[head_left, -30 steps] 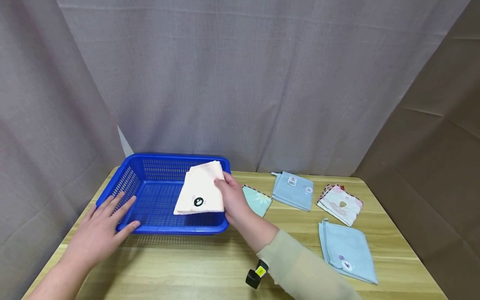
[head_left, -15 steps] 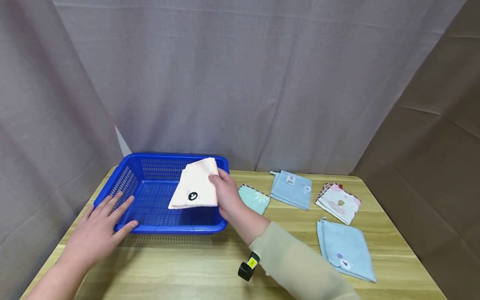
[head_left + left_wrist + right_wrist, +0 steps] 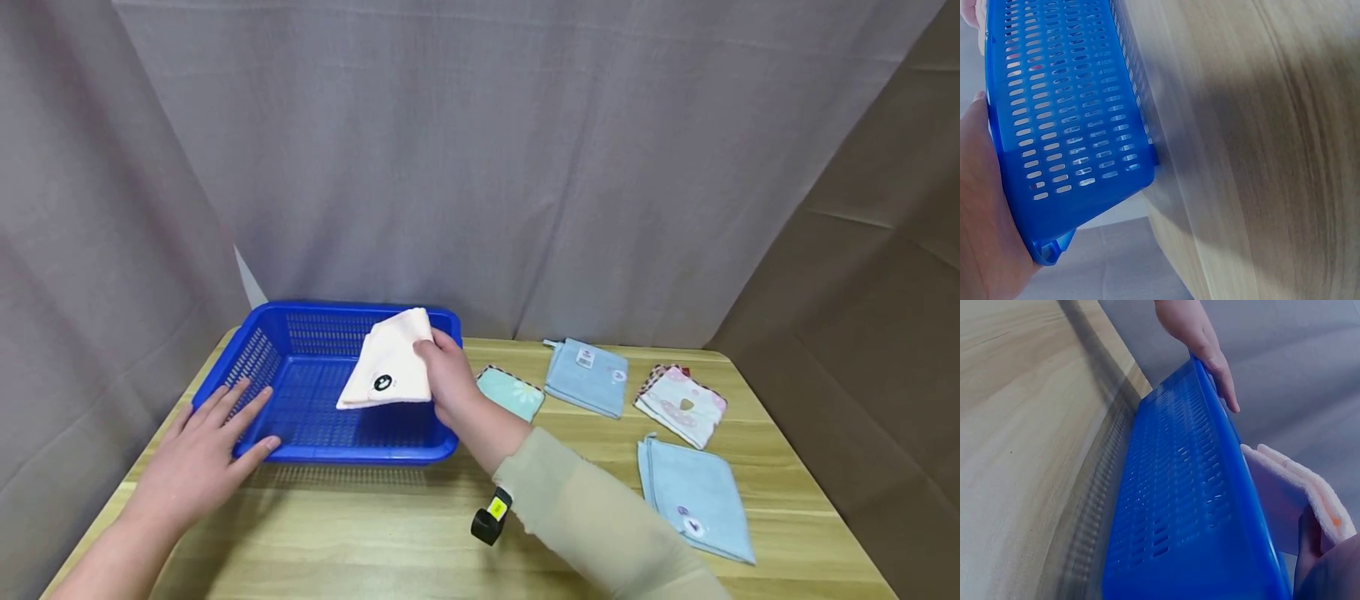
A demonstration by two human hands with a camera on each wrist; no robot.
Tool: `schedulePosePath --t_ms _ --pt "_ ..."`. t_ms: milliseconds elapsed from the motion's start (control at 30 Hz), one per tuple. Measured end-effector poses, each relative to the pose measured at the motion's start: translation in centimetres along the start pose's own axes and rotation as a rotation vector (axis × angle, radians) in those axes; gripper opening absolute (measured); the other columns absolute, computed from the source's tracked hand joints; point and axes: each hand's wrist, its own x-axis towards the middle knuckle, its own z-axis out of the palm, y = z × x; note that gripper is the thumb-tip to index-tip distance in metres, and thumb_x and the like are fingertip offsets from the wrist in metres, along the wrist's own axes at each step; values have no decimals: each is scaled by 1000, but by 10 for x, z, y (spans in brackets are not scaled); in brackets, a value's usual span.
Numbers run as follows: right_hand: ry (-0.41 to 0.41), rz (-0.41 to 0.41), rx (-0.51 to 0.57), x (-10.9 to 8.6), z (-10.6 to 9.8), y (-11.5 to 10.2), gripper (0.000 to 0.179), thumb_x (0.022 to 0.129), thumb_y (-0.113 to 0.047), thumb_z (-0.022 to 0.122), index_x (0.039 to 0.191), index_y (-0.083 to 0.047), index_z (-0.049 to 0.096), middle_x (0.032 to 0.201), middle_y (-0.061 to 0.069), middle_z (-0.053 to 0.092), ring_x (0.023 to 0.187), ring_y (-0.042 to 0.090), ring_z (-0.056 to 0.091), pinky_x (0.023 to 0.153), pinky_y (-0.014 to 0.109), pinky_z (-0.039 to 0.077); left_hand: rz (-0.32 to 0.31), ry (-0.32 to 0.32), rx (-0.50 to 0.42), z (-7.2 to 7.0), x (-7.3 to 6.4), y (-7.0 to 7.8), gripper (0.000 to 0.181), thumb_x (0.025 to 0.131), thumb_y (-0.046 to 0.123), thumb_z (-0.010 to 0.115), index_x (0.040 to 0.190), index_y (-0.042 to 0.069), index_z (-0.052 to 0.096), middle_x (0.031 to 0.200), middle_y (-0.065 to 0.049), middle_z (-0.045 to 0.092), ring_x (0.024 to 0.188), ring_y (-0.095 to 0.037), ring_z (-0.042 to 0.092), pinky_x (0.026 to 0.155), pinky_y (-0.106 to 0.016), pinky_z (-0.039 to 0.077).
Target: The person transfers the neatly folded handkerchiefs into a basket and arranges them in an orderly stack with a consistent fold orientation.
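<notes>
Item one: a cream-white folded terry cloth (image 3: 390, 358) with a round black emblem, tilted above the right part of a blue rectangular perforated plastic basket (image 3: 345, 455). I would judge it light, soft, floppy, hard to damage and unlikely to slip. Best grasped along one side, all layers together, lest the folds open.

Item two: a right hand (image 3: 452, 379), thumb on the cloth's upper face, pinching its right side; the fingers beneath are mostly hidden from me.

Item three: a left hand (image 3: 191, 458), fingers spread wide, resting on the basket's near left corner.

Surface: a pale wood-grain table (image 3: 360, 533). On it, right of the basket: a mint-green daisy-patterned cloth (image 3: 512, 392), a blue folded cloth with a paper label (image 3: 588, 387), a white-and-pink printed cloth (image 3: 671, 417) and a light-blue folded cloth (image 3: 697, 500), nearest me.

Room: a grey fabric curtain (image 3: 450, 167) behind; a brown creased hanging (image 3: 855, 333) at right.
</notes>
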Motion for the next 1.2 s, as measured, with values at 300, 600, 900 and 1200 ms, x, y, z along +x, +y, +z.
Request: schedulePosePath --t_ms 300,600,900,1200 --pt "1 -5 -25 6 3 0 45 96 -15 53 140 -6 55 104 13 67 79 16 66 65 29 57 13 19 5 -1 1 1 70 98 56 51 156 22 34 158 -20 32 144 -45 25 117 -63 2" --pt "1 30 -17 11 10 5 45 95 -13 53 139 -5 55 98 11 66 73 15 64 59 27 56 7 23 5 -1 2 2 69 97 57 52 154 20 38 157 -21 33 144 -45 26 116 -64 6" --pt "26 50 -61 17 17 14 43 93 -12 55 135 -5 58 93 9 66 69 14 62 56 25 53 -4 12 5 -2 1 1 70 96 55 56 153 19 39 157 -21 33 143 -46 26 115 -66 8" --pt "-1 91 -72 22 20 19 45 94 -12 53 138 -6 56 94 9 66 71 14 63 55 27 54 -1 13 1 0 1 1 70 96 56 55 153 19 39 156 -22 33 143 -47 26 115 -67 8"
